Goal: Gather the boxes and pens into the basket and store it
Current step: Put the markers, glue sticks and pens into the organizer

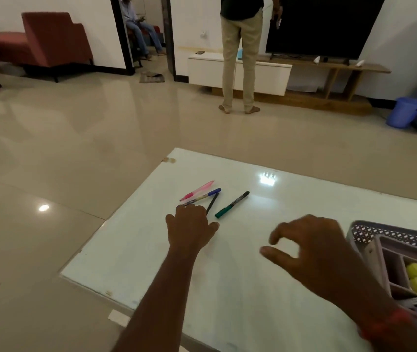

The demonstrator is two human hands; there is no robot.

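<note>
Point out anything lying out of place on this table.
Four pens lie loose on the white glass table: pink, blue, black and green-capped, scattered at angles outside the grey plastic basket.

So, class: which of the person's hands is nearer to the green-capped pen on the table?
Left. The left hand lies just beside the green-capped pen, to its left. The right hand hovers farther off, toward the basket.
</note>
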